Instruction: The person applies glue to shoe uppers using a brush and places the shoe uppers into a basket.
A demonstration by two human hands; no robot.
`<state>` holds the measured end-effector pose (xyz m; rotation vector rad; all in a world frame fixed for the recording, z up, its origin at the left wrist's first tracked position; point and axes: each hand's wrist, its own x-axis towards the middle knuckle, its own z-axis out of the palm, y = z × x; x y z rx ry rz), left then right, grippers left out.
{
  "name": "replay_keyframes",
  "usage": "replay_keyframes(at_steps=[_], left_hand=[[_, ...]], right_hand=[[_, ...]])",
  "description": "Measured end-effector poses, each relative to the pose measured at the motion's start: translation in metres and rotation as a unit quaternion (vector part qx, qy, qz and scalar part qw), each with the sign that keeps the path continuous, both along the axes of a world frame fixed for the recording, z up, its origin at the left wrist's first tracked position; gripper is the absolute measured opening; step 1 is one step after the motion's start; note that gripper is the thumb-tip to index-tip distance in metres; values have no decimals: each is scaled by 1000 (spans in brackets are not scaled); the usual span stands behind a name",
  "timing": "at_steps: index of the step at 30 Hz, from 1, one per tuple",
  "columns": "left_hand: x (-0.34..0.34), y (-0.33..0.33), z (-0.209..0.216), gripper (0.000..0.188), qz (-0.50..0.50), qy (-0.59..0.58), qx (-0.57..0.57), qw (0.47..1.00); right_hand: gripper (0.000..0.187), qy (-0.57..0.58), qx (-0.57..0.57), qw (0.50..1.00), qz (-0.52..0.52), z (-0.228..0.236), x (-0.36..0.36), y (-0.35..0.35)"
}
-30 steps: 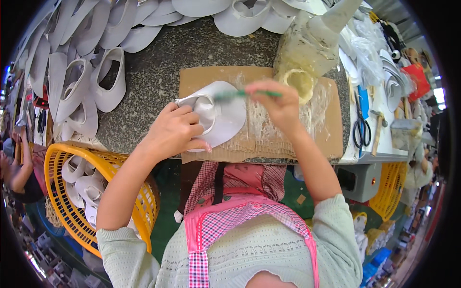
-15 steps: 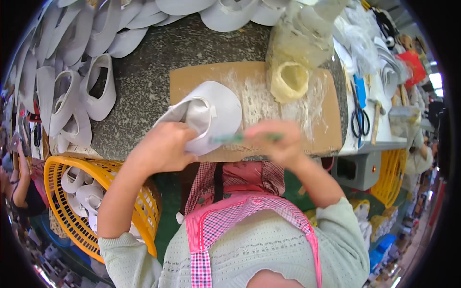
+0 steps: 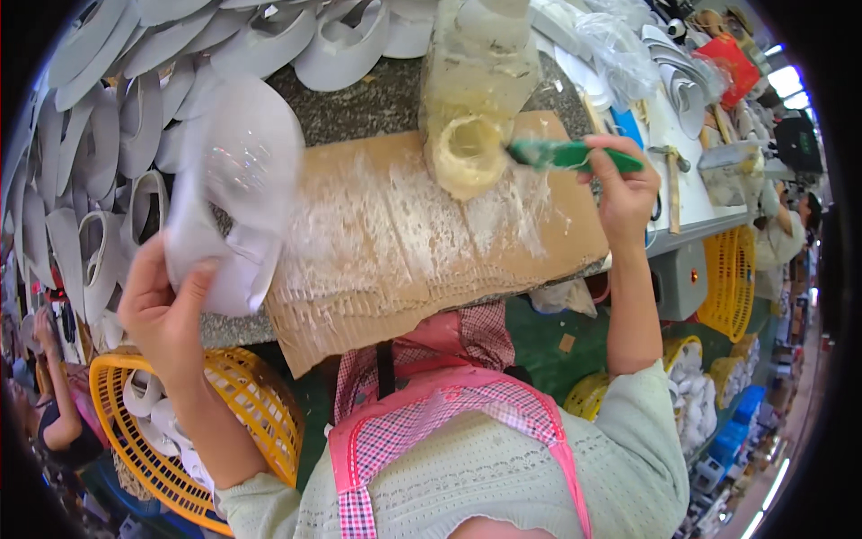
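Left hand (image 3: 162, 301): pinches a white shoe upper (image 3: 256, 135), raised by the left edge of the cardboard (image 3: 570, 216); blur may hide its finer edges.
Right hand (image 3: 624, 184): grips a green brush (image 3: 570, 154), tip near the mouth of the cloudy container (image 3: 471, 94).
Brush step: apparently coating, between strokes.
Upper's next move: probably calls for steady support.

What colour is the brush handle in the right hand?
The brush handle is green, as the head view shows.

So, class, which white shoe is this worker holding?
The shoe in the left hand, raised and showing a shiny patch; the others rest on tables or in the basket.
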<state>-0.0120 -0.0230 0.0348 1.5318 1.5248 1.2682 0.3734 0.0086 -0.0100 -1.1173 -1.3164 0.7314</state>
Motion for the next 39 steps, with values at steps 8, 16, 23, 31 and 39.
replay_keyframes(at_steps=[8,16,23,31,39], left_hand=[[-6,4,-20,25,60,-174,102,978],[19,-20,-64,44,-56,-14,-130,990],[29,-17,-60,74,-142,-324,-380,855],[29,-16,-55,94,-107,-411,-317,848],[23,-16,-44,97,-104,-496,-279,815]], right_hand=[[13,151,30,981,118,-14,-62,-16],[13,217,48,964,146,-10,-101,-10],[14,130,13,971,198,-11,-134,-5],[15,-14,-40,906,420,-13,-139,-15],[12,-86,185,885,418,-14,-149,-9]])
